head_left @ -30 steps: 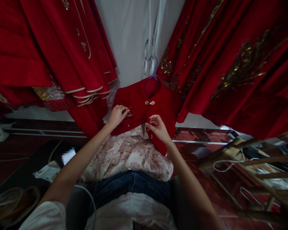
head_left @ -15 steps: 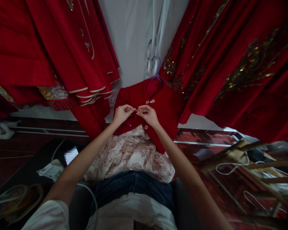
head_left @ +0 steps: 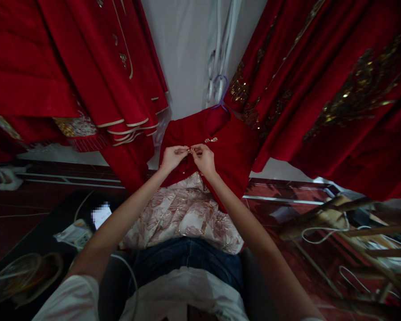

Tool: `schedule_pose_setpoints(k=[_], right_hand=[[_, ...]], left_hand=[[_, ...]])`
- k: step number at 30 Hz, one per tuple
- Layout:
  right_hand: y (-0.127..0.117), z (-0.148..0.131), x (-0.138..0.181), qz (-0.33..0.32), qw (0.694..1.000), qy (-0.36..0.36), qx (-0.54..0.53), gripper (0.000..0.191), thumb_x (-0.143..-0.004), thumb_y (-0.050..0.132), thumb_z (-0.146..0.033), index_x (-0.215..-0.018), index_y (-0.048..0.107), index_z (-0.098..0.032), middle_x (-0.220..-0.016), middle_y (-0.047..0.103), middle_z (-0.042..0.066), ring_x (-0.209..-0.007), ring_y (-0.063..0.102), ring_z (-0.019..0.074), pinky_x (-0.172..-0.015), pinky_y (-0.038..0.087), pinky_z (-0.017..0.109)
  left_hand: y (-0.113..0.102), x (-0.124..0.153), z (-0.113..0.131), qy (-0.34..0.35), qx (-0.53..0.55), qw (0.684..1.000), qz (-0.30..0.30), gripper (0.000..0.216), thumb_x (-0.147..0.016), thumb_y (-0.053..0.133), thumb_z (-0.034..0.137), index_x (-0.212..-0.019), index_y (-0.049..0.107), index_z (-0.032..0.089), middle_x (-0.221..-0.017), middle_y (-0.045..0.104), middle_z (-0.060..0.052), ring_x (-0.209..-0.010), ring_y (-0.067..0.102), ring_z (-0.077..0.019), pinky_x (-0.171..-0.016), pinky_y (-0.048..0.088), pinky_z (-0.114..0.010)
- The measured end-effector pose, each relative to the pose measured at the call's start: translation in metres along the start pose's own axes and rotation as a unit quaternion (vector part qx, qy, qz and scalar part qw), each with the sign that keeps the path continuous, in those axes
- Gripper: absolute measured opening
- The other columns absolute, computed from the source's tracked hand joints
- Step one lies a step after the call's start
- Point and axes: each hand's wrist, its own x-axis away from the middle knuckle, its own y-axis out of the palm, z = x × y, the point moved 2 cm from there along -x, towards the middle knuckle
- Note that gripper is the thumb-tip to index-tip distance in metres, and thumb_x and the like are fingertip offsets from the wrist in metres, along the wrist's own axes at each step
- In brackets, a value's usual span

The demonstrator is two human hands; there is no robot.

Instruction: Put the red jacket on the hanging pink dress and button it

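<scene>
A red jacket (head_left: 235, 165) on a purple hanger (head_left: 221, 99) lies in front of me, its lower part over a pink and cream patterned cloth (head_left: 180, 218) across my lap. At the jacket's front opening, my left hand (head_left: 173, 158) and my right hand (head_left: 205, 160) pinch a small beaded button fastener (head_left: 189, 150). The fingertips of both hands meet there and mostly cover it, so I cannot tell whether its halves are joined. Just above, a beaded fastener (head_left: 211, 140) sits in full sight near the neckline.
Red garments with trim (head_left: 133, 102) hang at left; sequinned red garments (head_left: 321, 98) hang at right. On a dark surface at left lie a lit phone (head_left: 102, 216), a plastic packet (head_left: 74, 234) and a clear round container (head_left: 15, 276). A wooden rack (head_left: 361, 232) with cables stands right.
My fingertips have come closer together over the fastener, which shows less. My right hand has turned slightly inward. The view has shifted a little.
</scene>
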Motion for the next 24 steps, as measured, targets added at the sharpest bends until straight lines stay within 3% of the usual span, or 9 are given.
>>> schedule_pose_setpoints(k=[5,8,12,14,16,19,21,24], right_hand=[[0.002,-0.001,0.0,0.024,1.0,0.001,0.013,0.01,-0.084,0.054,-0.021,-0.089,0.062,-0.018,-0.088,0.065,0.006,-0.074,0.061,0.0145,-0.073,0.053,0.028],[-0.003,0.001,0.001,-0.01,0.999,0.028,-0.025,0.011,-0.084,0.055,-0.023,-0.093,0.062,-0.019,-0.089,0.068,0.005,-0.077,0.065,0.0147,-0.076,0.053,0.029],[-0.028,0.004,0.021,-0.105,0.99,0.048,-0.083,0.016,-0.086,0.055,-0.026,-0.098,0.064,-0.02,-0.099,0.071,0.005,-0.087,0.068,0.0159,-0.081,0.054,0.032],[-0.048,0.008,0.039,-0.132,0.987,0.051,-0.073,0.016,-0.085,0.056,-0.026,-0.097,0.066,-0.021,-0.099,0.071,0.004,-0.088,0.068,0.0162,-0.082,0.054,0.033],[-0.066,0.013,0.058,-0.138,0.987,0.06,-0.061,0.016,-0.085,0.057,-0.028,-0.096,0.067,-0.022,-0.096,0.072,0.004,-0.084,0.068,0.016,-0.08,0.054,0.034],[-0.081,0.024,0.078,-0.131,0.987,0.087,-0.044,0.016,-0.084,0.057,-0.027,-0.095,0.065,-0.021,-0.089,0.071,0.004,-0.076,0.066,0.0149,-0.075,0.055,0.034],[-0.079,0.029,0.084,-0.125,0.987,0.093,-0.031,0.016,-0.082,0.057,-0.024,-0.096,0.064,-0.02,-0.088,0.07,0.004,-0.074,0.065,0.014,-0.073,0.055,0.033],[-0.065,0.034,0.091,-0.116,0.989,0.091,-0.016,0.023,-0.079,0.06,-0.023,-0.102,0.06,-0.019,-0.095,0.065,0.006,-0.076,0.062,0.014,-0.071,0.055,0.032]], left_hand=[[-0.001,-0.005,-0.004,0.036,-0.038,0.998,-0.021,0.023,-0.069,0.072,0.033,-0.08,0.066,0.014,-0.084,0.072,-0.008,-0.077,0.067,-0.0167,-0.08,0.054,-0.034],[-0.001,0.002,0.002,0.045,-0.066,0.997,-0.015,0.026,-0.07,0.071,0.03,-0.089,0.061,0.015,-0.086,0.069,-0.006,-0.077,0.065,-0.0143,-0.075,0.053,-0.029],[-0.005,0.038,0.016,0.083,-0.148,0.984,0.048,0.034,-0.073,0.069,0.031,-0.102,0.056,0.018,-0.092,0.066,-0.005,-0.073,0.061,-0.0126,-0.063,0.049,-0.024],[-0.008,0.062,0.016,0.081,-0.193,0.978,0.014,0.021,-0.08,0.063,0.035,-0.093,0.059,0.019,-0.082,0.065,-0.003,-0.069,0.06,-0.0127,-0.061,0.048,-0.024],[-0.01,0.085,0.008,0.076,-0.25,0.965,-0.035,0.016,-0.084,0.058,0.036,-0.085,0.063,0.02,-0.08,0.065,-0.002,-0.069,0.06,-0.0136,-0.065,0.049,-0.026],[-0.014,0.105,-0.007,0.072,-0.287,0.955,-0.011,0.026,-0.086,0.054,0.033,-0.108,0.062,0.023,-0.096,0.063,-0.004,-0.078,0.062,-0.015,-0.076,0.051,-0.03],[-0.012,0.108,-0.014,0.058,-0.292,0.954,0.018,0.038,-0.087,0.053,0.034,-0.124,0.054,0.025,-0.103,0.059,-0.005,-0.078,0.061,-0.015,-0.077,0.051,-0.031],[0.003,0.102,-0.015,0.063,-0.329,0.941,0.039,0.038,-0.085,0.057,0.036,-0.12,0.054,0.024,-0.107,0.057,-0.007,-0.086,0.06,-0.0198,-0.083,0.049,-0.036]])
